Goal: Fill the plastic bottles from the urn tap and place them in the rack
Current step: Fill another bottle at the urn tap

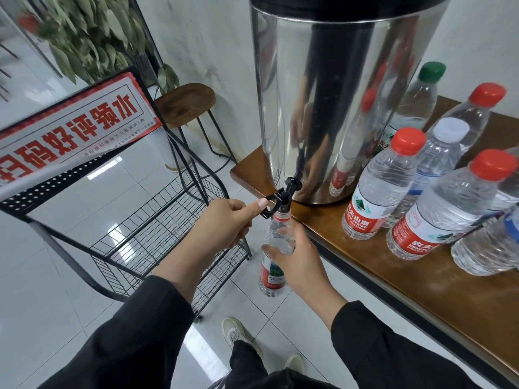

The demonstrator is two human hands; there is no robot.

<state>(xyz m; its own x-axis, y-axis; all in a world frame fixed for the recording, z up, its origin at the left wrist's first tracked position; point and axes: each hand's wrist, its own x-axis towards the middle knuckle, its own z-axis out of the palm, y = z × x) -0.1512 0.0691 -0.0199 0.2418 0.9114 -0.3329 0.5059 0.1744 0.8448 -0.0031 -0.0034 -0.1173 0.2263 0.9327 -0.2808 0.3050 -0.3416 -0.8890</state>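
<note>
L hand (pixel 222 220) pinched tap lever (pixel 276 202); R hand (pixel 299 254) gripped bottle (pixel 276 254) under spout, mouth hidden. Water level unclear. Far-right bottles (pixel 488 242) cut off by frame edge.

1. The urn (pixel 331 88) stands on the table (pixel 393 276), upper centre of the frame.
2. Capped bottles (pixel 384 186) stand right of it.
3. The rack (pixel 157 228) sits lower left, on the floor.
4. My bottle (pixel 276 254) hangs under the tap (pixel 283 196), before the table edge.

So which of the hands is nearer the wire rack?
Left. The left hand works the tap just above the rack; the right hand holds the bottle farther right.
</note>
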